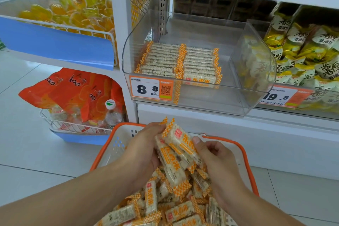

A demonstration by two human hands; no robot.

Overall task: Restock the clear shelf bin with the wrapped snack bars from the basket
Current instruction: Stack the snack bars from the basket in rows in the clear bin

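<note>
Above the basket [246, 154], on the white shelf [229, 124], sits the clear bin [201, 104], holding two neat rows of snack bars [178, 61] at its left side behind an 8.8 price tag [149, 89]. Loose bars [165, 205] fill the basket. Over it, left hand [145, 149] and right hand [218, 161] both grasp a small bundle of bars [176, 152]; count unclear, perhaps three.
</note>
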